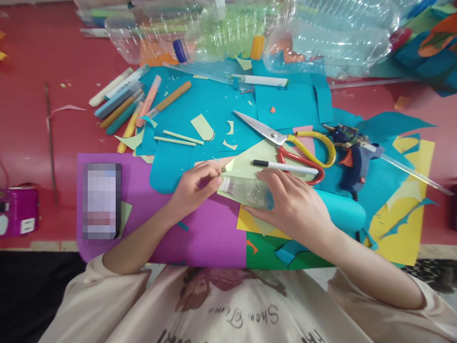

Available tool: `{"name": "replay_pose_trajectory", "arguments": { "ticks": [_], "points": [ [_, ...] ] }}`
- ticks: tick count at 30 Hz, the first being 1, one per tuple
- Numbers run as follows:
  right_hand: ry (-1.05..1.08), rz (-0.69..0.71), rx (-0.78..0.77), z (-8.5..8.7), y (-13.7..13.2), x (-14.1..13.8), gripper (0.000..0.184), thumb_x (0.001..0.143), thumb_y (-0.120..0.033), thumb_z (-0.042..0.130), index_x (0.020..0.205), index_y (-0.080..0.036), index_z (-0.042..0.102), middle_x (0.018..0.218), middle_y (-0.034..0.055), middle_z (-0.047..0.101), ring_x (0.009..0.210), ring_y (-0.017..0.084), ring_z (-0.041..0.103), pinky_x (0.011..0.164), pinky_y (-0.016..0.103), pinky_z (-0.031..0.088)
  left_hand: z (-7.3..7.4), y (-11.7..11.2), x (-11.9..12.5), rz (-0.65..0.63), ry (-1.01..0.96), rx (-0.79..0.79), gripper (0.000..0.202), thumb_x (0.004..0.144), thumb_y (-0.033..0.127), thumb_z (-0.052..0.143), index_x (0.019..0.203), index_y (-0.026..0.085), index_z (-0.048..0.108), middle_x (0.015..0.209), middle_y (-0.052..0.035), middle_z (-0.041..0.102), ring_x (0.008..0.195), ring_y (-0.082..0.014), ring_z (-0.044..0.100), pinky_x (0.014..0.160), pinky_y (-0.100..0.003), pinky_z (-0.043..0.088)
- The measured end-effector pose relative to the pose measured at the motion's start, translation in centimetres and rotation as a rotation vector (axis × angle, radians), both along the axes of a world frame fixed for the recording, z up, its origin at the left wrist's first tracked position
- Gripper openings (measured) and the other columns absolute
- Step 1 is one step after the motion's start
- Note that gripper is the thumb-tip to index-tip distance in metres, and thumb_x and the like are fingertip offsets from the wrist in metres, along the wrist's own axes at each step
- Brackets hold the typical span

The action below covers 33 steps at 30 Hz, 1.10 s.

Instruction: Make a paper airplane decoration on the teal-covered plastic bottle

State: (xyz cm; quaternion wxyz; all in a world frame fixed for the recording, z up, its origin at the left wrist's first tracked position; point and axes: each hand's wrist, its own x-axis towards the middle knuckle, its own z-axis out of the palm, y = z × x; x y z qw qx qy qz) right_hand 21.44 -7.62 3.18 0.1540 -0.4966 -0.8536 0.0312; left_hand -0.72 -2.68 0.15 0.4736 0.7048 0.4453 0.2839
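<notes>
On a red tabletop (32,109) strewn with bright paper sheets (210,238), left hand (194,188) and right hand (294,200) hold a small clear plastic bottle (247,189).

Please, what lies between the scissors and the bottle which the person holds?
In the head view, a pen lies between the scissors and the bottle, partly overlapping the scissors; pale green paper also shows there.
</notes>
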Motion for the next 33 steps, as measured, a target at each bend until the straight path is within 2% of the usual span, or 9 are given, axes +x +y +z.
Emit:
{"name": "replay_pose_trajectory", "arguments": {
  "ticks": [10, 14, 18, 23, 28, 31, 33],
  "points": [
    [0.017, -0.005, 0.012, 0.2, 0.3, 0.2, 0.049, 0.098, -0.053, 0.036, 0.099, -0.01, 0.058, 0.085, 0.0164, 0.072, 0.068, 0.027, 0.07, 0.056, 0.037, 0.053, -0.7, -0.4, -0.3, -0.029, 0.053, 0.213, 0.036, 0.098, 0.048, 0.043, 0.074, 0.022, 0.045, 0.088, -0.0031, 0.066, 0.087, -0.0151, 0.062, 0.082, -0.03, 0.048],
    [0.032, -0.014, 0.003, 0.2, 0.2, 0.2, 0.046, 0.098, -0.053, 0.038, 0.101, -0.012, 0.058, 0.085, 0.0153, 0.072, 0.068, 0.026, 0.069, 0.057, 0.036, 0.052, -0.7, -0.6, -0.3, -0.035, 0.08, 0.293, 0.034, 0.099, 0.046, 0.041, 0.075, 0.022, 0.044, 0.087, -0.0029, 0.065, 0.086, -0.0142, 0.062, 0.078, -0.028, 0.049],
    [0.035, -0.016, -0.003, 0.1, 0.2, 0.2, 0.044, 0.097, -0.052, 0.042, 0.102, -0.011, 0.058, 0.087, 0.0165, 0.072, 0.069, 0.027, 0.069, 0.058, 0.037, 0.052, -0.7, -0.6, -0.3, -0.045, 0.109, 0.308, 0.033, 0.1, 0.044, 0.039, 0.076, 0.022, 0.043, 0.089, -0.0036, 0.066, 0.087, -0.0142, 0.062, 0.077, -0.027, 0.048],
    [0.039, -0.011, 0.002, 0.1, 0.2, 0.1, 0.041, 0.095, -0.049, 0.047, 0.1, -0.011, 0.059, 0.086, 0.0169, 0.072, 0.069, 0.027, 0.069, 0.057, 0.037, 0.052, -0.1, -0.4, -0.3, -0.054, 0.088, 0.194, 0.031, 0.098, 0.041, 0.042, 0.074, 0.022, 0.044, 0.089, -0.0031, 0.064, 0.084, -0.0151, 0.059, 0.079, -0.03, 0.047],
    [0.023, 0.027, -0.007, 0.1, -0.2, 0.1, 0.037, 0.092, -0.044, 0.054, 0.105, -0.01, 0.058, 0.091, 0.0183, 0.072, 0.076, 0.028, 0.07, 0.063, 0.038, 0.056, 0.4, 0.1, -0.2, -0.042, -0.022, -0.074, 0.027, 0.088, 0.034, 0.051, 0.066, 0.022, 0.041, 0.072, 0.0007, 0.052, 0.075, -0.0149, 0.053, 0.071, -0.029, 0.044],
    [0.012, 0.04, -0.007, 0.2, -0.5, 0.0, 0.034, 0.093, -0.04, 0.054, 0.109, -0.01, 0.056, 0.095, 0.0183, 0.073, 0.081, 0.028, 0.07, 0.068, 0.039, 0.057, 0.2, 0.1, -0.2, -0.023, -0.141, -0.24, 0.027, 0.081, 0.034, 0.058, 0.068, 0.022, 0.037, 0.07, 0.003, 0.047, 0.07, -0.0132, 0.052, 0.066, -0.027, 0.045],
    [0.003, 0.049, 0.015, 0.2, -0.6, -0.1, 0.033, 0.093, -0.038, 0.053, 0.109, -0.009, 0.056, 0.096, 0.019, 0.073, 0.084, 0.028, 0.07, 0.07, 0.039, 0.058, -0.1, 0.1, -0.2, -0.015, -0.2, -0.293, 0.028, 0.079, 0.034, 0.061, 0.071, 0.023, 0.036, 0.07, 0.0035, 0.048, 0.071, -0.0135, 0.055, 0.067, -0.027, 0.046]
  ]
}}
